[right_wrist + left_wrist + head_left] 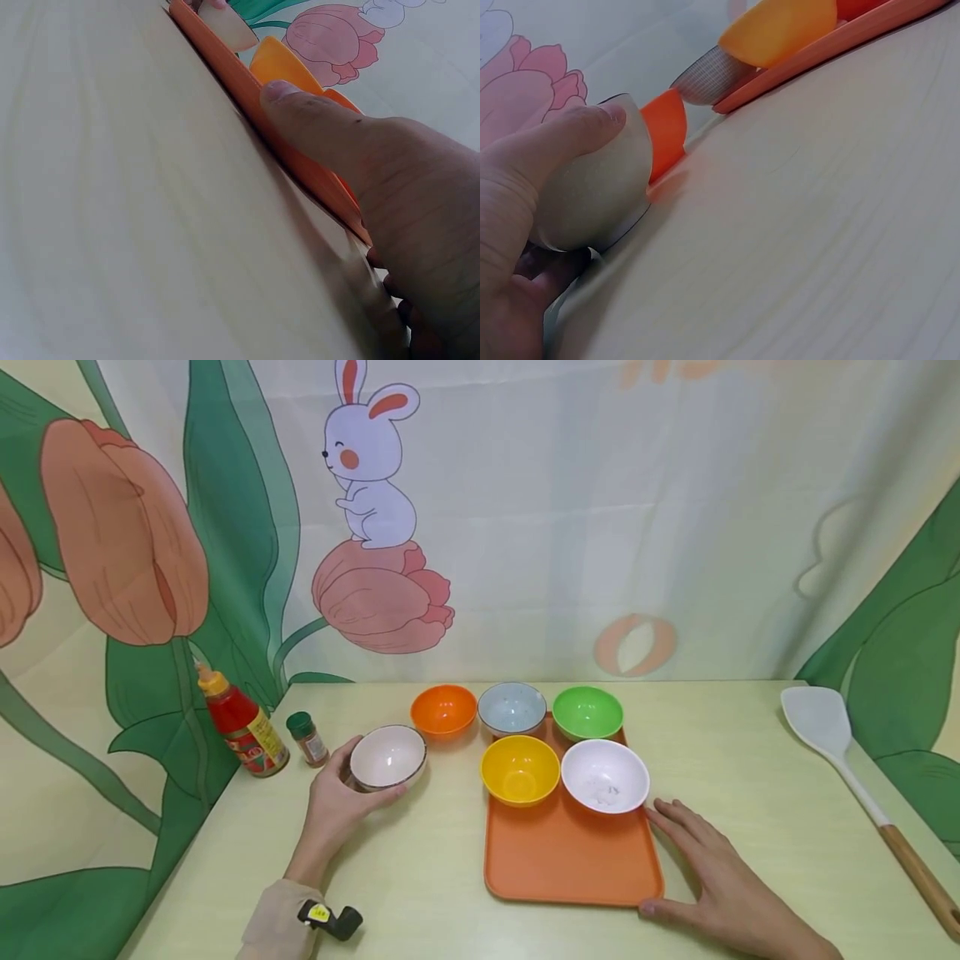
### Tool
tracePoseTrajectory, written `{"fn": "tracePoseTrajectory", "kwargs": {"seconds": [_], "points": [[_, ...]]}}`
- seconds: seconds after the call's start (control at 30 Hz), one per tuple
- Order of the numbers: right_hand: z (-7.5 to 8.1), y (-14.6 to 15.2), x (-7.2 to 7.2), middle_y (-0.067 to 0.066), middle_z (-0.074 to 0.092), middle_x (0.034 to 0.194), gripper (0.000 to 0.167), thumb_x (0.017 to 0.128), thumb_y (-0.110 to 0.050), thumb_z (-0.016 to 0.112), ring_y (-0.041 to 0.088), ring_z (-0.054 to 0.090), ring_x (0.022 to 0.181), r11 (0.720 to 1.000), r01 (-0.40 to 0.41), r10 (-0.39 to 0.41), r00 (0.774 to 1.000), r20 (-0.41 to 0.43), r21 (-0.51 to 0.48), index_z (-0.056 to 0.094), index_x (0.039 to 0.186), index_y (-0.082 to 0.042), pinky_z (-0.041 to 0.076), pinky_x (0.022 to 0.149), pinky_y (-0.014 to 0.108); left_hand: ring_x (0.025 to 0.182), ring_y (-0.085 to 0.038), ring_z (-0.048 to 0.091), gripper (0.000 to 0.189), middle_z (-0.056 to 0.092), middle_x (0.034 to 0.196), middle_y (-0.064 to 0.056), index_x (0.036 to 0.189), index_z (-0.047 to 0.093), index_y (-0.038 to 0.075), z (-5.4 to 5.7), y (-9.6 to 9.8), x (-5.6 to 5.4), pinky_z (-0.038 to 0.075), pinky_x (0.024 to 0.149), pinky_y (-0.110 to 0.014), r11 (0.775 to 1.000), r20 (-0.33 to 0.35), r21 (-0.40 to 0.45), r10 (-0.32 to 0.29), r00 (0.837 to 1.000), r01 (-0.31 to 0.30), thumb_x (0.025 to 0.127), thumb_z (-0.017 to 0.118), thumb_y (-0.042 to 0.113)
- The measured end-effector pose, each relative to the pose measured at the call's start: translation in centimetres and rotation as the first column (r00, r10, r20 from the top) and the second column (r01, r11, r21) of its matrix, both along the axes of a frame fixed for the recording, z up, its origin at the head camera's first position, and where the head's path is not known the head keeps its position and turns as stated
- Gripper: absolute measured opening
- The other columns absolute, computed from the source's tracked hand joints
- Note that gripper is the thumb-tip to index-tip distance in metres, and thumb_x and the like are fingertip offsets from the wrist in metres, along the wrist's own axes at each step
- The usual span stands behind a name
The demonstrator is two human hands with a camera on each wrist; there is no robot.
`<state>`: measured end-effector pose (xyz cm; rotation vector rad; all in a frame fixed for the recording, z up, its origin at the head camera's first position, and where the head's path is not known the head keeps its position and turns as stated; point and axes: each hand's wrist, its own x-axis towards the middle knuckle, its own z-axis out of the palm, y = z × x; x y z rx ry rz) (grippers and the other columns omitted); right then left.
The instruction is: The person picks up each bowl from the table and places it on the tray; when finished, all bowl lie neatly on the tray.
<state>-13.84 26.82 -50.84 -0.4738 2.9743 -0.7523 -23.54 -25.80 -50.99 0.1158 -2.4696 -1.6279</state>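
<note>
My left hand [339,802] grips a cream bowl [387,758] with a dark rim, thumb on the near side and fingers round the left. In the left wrist view the thumb presses on that bowl's outer wall [600,180]. On the right, my right hand [720,885] lies along the side of an orange tray [573,860], fingers extended, the thumb at its near right corner. A yellow bowl [520,771] and a white bowl [604,777] stand on the tray. Behind them are a grey-blue bowl [512,709] and a green bowl [587,713] at the tray's far edge.
An orange bowl [443,712] stands left of the grey-blue one. At the left are a red sauce bottle [243,727] and a green-capped spice jar [307,739]. A spatula [862,789] with a wooden handle lies far right. A printed curtain [525,527] hangs behind the table.
</note>
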Motion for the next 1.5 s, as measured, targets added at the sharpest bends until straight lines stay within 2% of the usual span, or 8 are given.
{"fn": "tracePoseTrajectory", "kwargs": {"seconds": [0.27, 0.43, 0.63, 0.97, 1.1, 1.33, 1.5], "points": [[-0.3, 0.2, 0.2, 0.013, 0.035, 0.178, 0.121, 0.080, -0.086, 0.081, 0.046, 0.034, 0.161, 1.000, -0.018, 0.017, 0.999, -0.049, -0.020, 0.040, 0.173, -0.020, 0.041, 0.116, 0.085, 0.160, -0.035, 0.046, 0.114, 0.049, 0.170, -0.015, 0.168, 0.045, 0.011, 0.2, 0.3, 0.3, 0.039, 0.134, -0.052, 1.000, -0.012, 0.002, 0.014, 1.000, -0.014, 0.077, 0.106, 0.041], [-0.2, 0.2, 0.1, 0.014, 0.034, 0.179, 0.121, 0.080, -0.086, 0.080, 0.047, 0.033, 0.161, 1.000, -0.013, 0.012, 0.999, -0.034, -0.018, 0.040, 0.174, -0.021, 0.041, 0.116, 0.085, 0.160, -0.033, 0.045, 0.110, 0.050, 0.170, -0.014, 0.167, 0.048, 0.012, 0.6, 0.6, 0.5, 0.037, 0.135, -0.052, 0.999, -0.031, 0.027, 0.024, 0.999, -0.023, 0.078, 0.105, 0.041], [-0.3, 0.3, 0.2, 0.013, 0.034, 0.179, 0.121, 0.080, -0.086, 0.080, 0.046, 0.033, 0.161, 0.999, -0.019, 0.018, 0.999, -0.044, -0.027, 0.040, 0.173, -0.020, 0.041, 0.117, 0.084, 0.157, -0.033, 0.048, 0.110, 0.053, 0.167, -0.012, 0.166, 0.050, 0.013, 1.4, 1.5, 0.9, 0.041, 0.132, -0.054, 0.999, -0.058, 0.037, 0.017, 0.998, -0.015, 0.075, 0.107, 0.037], [-0.2, 0.3, 0.1, 0.013, 0.034, 0.179, 0.120, 0.080, -0.086, 0.080, 0.047, 0.033, 0.161, 1.000, -0.010, 0.009, 0.999, -0.039, -0.014, 0.039, 0.174, -0.023, 0.041, 0.116, 0.085, 0.148, -0.032, 0.055, 0.105, 0.056, 0.163, -0.005, 0.164, 0.054, 0.016, 4.5, 4.2, 2.5, 0.055, 0.119, -0.052, 0.990, -0.107, 0.111, -0.071, 0.992, 0.083, 0.074, 0.108, 0.024], [-0.3, 0.3, 0.1, 0.014, 0.035, 0.178, 0.121, 0.080, -0.086, 0.080, 0.048, 0.032, 0.161, 1.000, -0.011, 0.010, 0.998, -0.057, -0.017, 0.040, 0.174, -0.023, 0.041, 0.116, 0.086, 0.142, -0.030, 0.059, 0.102, 0.060, 0.158, -0.001, 0.161, 0.057, 0.019, 5.3, 5.3, 3.1, 0.059, 0.114, -0.052, 0.985, -0.135, 0.119, -0.112, 0.985, 0.128, 0.073, 0.108, 0.020], [-0.4, 0.4, 0.1, 0.013, 0.036, 0.178, 0.120, 0.080, -0.086, 0.081, 0.047, 0.032, 0.162, 0.999, -0.022, 0.020, 0.996, -0.082, -0.026, 0.042, 0.173, -0.021, 0.038, 0.119, 0.084, 0.137, -0.030, 0.063, 0.105, 0.064, 0.156, 0.000, 0.160, 0.058, 0.015, 6.4, 7.7, 4.4, 0.066, 0.102, -0.036, 0.959, -0.197, 0.161, -0.203, 0.959, 0.235, 0.069, 0.109, 0.011], [-0.3, 0.5, 0.1, 0.013, 0.038, 0.177, 0.119, 0.080, -0.086, 0.081, 0.047, 0.032, 0.162, 0.999, -0.032, 0.028, 0.995, -0.094, -0.035, 0.043, 0.172, -0.020, 0.038, 0.119, 0.084, 0.134, -0.031, 0.065, 0.104, 0.067, 0.152, 0.000, 0.158, 0.061, 0.021, 7.0, 10.1, 5.5, 0.068, 0.097, -0.037, 0.930, -0.233, 0.178, -0.279, 0.932, 0.323, 0.067, 0.109, 0.010]]}}
